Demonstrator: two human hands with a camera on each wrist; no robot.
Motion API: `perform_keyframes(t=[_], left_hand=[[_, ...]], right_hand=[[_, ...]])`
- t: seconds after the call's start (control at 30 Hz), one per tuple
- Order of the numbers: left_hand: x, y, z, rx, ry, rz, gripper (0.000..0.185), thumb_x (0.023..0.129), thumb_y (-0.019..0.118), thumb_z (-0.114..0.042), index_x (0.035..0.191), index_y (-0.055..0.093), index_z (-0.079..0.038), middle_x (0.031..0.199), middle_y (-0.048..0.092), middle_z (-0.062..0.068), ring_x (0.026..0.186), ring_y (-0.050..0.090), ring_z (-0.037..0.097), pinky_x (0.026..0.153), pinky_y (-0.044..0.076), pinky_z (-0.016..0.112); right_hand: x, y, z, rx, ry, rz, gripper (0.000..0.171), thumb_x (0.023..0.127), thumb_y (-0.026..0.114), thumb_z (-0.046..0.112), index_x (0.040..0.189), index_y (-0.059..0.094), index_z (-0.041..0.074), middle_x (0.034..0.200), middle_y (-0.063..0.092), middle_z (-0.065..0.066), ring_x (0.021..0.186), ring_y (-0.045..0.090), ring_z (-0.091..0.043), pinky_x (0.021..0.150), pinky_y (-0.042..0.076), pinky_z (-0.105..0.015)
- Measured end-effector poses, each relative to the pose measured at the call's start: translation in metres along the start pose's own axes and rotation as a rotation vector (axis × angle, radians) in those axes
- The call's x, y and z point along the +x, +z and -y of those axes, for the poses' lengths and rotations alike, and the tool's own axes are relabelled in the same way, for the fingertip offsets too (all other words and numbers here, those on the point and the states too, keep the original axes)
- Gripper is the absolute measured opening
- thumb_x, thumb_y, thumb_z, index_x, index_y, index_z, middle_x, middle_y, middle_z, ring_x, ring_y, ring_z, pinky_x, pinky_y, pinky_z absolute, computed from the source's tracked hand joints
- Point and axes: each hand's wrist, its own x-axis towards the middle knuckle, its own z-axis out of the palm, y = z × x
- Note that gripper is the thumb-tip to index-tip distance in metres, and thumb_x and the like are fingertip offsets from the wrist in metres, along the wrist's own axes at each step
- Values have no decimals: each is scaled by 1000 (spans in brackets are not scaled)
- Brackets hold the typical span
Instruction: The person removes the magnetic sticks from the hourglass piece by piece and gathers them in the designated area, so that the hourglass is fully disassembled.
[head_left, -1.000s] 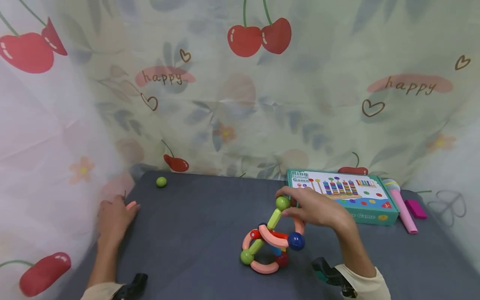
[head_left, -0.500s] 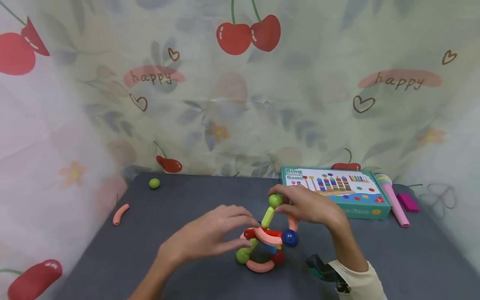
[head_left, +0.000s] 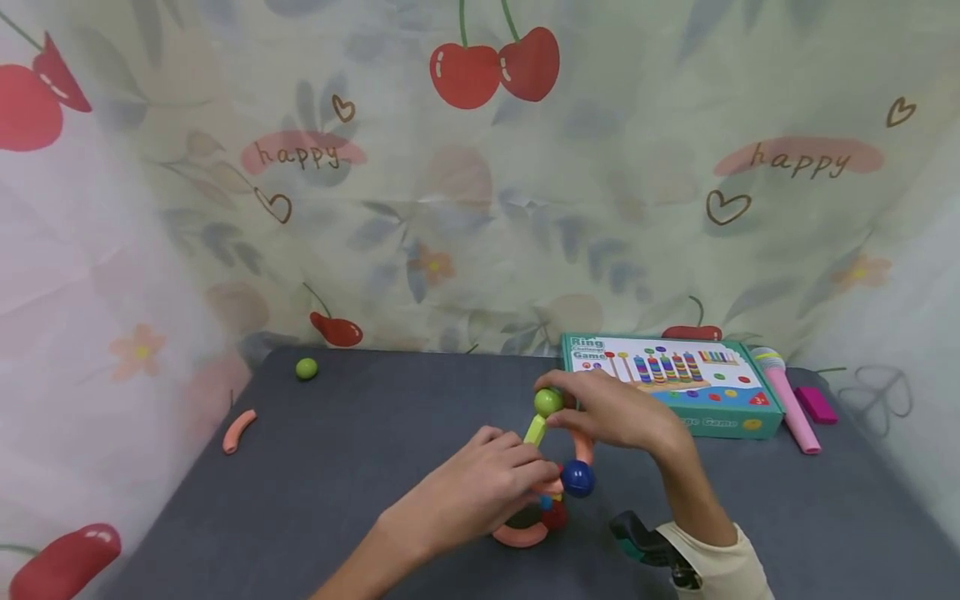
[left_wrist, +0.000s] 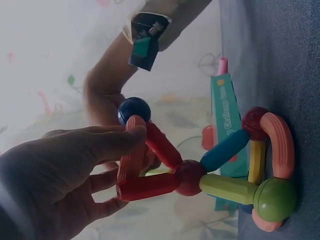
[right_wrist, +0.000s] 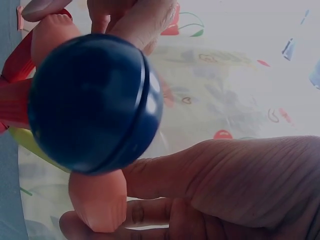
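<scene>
Ball-and-rod structure stands right of the table's middle, its long axis roughly upright. From the left, the left hand pinches a curved salmon rod partway up; above it, the right hand grips the top green ball. Ring Challenge Game box sits just beyond, towards the far right corner; leftward, the table stretches to a loose curved rod near its left edge.

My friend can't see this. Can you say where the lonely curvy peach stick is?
Find the dark grey table and follow its left edge. Close to that edge, nearer the person than the loose green ball, lies a short curved peach stick. Unlike the similar peach curves in the ball-and-stick build, it lies alone, joined to nothing.
</scene>
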Motion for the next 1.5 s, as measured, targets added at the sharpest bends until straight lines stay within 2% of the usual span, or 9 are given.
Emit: perform_keyframes(t=[0.33, 0.5, 0.67, 0.83, 0.93, 1.03, 1.13, 1.27, 1.5], left_hand=[[-3, -6, 1, 0, -18, 64, 21, 97, 74, -32, 118, 75, -28, 104, 69, -13, 93, 62, 7, 99, 52, 29], [-3, -7, 4, 10, -8, 61, 21, 97, 76, -29, 118, 76, -29, 101, 68, -13, 90, 59, 8, 101, 52, 28], [-5, -7, 6, 15, 15, 51, 24, 96, 77, -26, 120, 77, -29, 98, 67, -12, 83, 52, 6, 91, 50, 21], [-6, -13, 6, -91, -15, 3, 23, 97, 76, -26, 120, 75, -26, 94, 69, -13, 80, 55, 4, 89, 51, 22], [-11, -24, 8, -172, -104, 8, 37, 97, 76, -21, 132, 69, -27, 102, 72, -12, 86, 62, 4, 91, 52, 24], [-21, -34, 13, -238, -210, -16, 53, 96, 75, -12, 144, 61, -29, 103, 71, -10, 79, 61, 3, 73, 51, 19], [-35, -41, 21, -325, -300, -101, 50, 97, 71, -5, 142, 64, -27, 95, 67, -7, 73, 57, 1, 63, 48, 16], [-54, -44, 36, -472, -425, -179, 32, 103, 64, -10, 132, 71, -22, 87, 67, -6, 73, 59, 0, 69, 54, 21], [-86, -43, 66, -827, -851, -160, 30, 107, 59, -37, 131, 68, -22, 81, 66, 4, 69, 64, 16, 64, 54, 31]], right_hand=[[2, 0, 1, 4, -5, 7, 29, 102, 67, 17, 129, 62, 5, 99, 69, -3, 79, 58, -13, 72, 48, -25], [2, 0, 2, 1, -17, 5, 29, 103, 67, 17, 129, 63, 4, 101, 69, -3, 80, 58, -11, 72, 48, -25], [1, 1, 2, -1, -8, 7, 30, 102, 67, 17, 130, 63, 4, 104, 70, -4, 82, 60, -10, 74, 50, -25], [0, 0, 2, -6, 14, 2, 28, 101, 68, 15, 127, 64, 5, 101, 70, -3, 81, 60, -11, 75, 50, -25], [1, 0, 3, -4, 12, 4, 29, 101, 68, 16, 127, 63, 4, 101, 70, -3, 81, 59, -10, 74, 50, -25], [3, 0, 4, -6, 9, 6, 31, 102, 68, 18, 129, 63, 4, 102, 70, -3, 82, 59, -10, 74, 50, -25], [5, 2, 5, -18, 11, 4, 31, 101, 69, 18, 129, 64, 4, 103, 70, -3, 85, 60, -10, 77, 52, -26], [5, 3, 5, -34, 18, 2, 34, 100, 71, 19, 130, 64, 4, 105, 73, -2, 88, 63, -9, 80, 54, -27], [3, 3, 5, -38, 26, 0, 35, 100, 71, 19, 130, 64, 3, 107, 74, -3, 92, 67, -13, 84, 57, -31]])
